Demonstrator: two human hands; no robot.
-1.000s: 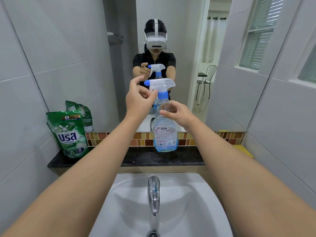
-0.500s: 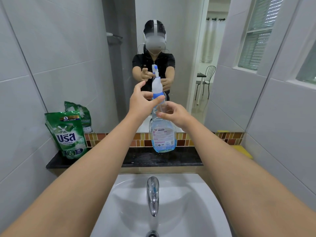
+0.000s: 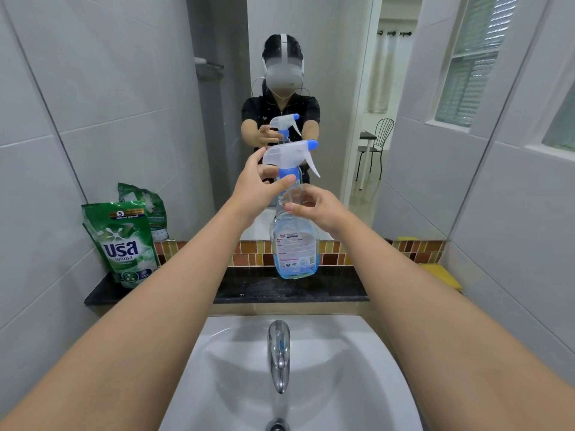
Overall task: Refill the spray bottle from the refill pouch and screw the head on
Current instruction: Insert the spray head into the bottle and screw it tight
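Observation:
A clear spray bottle (image 3: 294,247) with a little blue liquid stands on the dark ledge (image 3: 280,286) behind the basin. Its white spray head (image 3: 287,155) with a blue collar and blue nozzle sits on the neck, nozzle pointing right. My left hand (image 3: 259,185) pinches the blue collar between thumb and fingers. My right hand (image 3: 314,206) grips the bottle's neck and shoulder from the right. A green refill pouch (image 3: 124,244) stands upright at the ledge's left end, against the wall.
A white basin (image 3: 289,377) with a chrome tap (image 3: 279,353) lies below my arms. The mirror (image 3: 311,73) behind the ledge shows the person and the bottle. A yellow sponge (image 3: 441,273) lies at the ledge's right end. Tiled walls close in on both sides.
The spray head has turned: its nozzle pointed left, then toward me or away, and now points right. My left hand has shifted round the collar. The bottle stays on the ledge.

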